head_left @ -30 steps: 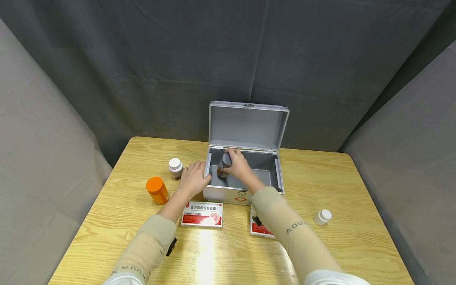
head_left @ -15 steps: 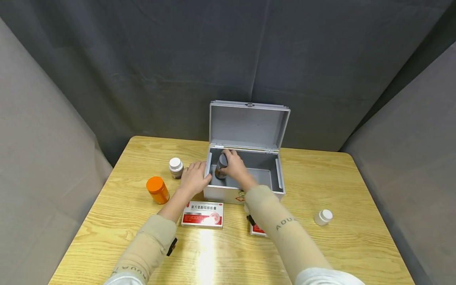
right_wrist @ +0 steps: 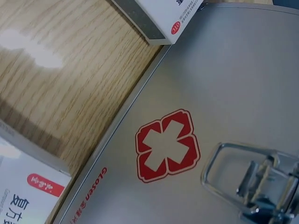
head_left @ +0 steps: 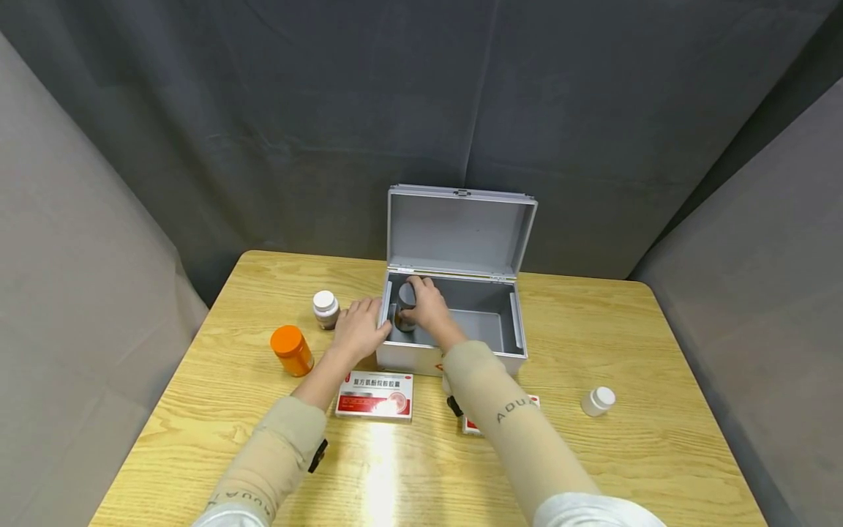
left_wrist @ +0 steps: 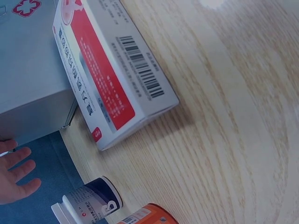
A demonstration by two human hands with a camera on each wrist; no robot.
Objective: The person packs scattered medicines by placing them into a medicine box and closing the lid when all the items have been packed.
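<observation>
The silver first-aid case (head_left: pixel 421 357) stands with its lid (head_left: pixel 461 233) raised. Inside, toward the left end, my right hand (head_left: pixel 429 307) grips a dark pill bottle (head_left: pixel 405 296) with a grey top, held upright close to the case floor. My left hand (head_left: pixel 358 333) rests against the case's left wall, its thumb at the rim. In the left wrist view its fingers (left_wrist: pixel 18 170) lie extended along that side. The right wrist view shows only the case front with a red cross emblem (right_wrist: pixel 168 145) and a metal latch (right_wrist: pixel 254 182); the right hand is hidden there.
Left of the case stand a white-capped bottle (head_left: pixel 326 310) and an orange jar (head_left: pixel 292 351). A red-and-white medicine box (head_left: pixel 374 396) lies in front; another medicine box (head_left: pixel 471 425) is partly under the right sleeve. A small white bottle (head_left: pixel 598 401) is at right.
My right hand has moved left inside the case with the pill bottle, which now stands straighter and nearer the left wall. The left hand stays in place.
</observation>
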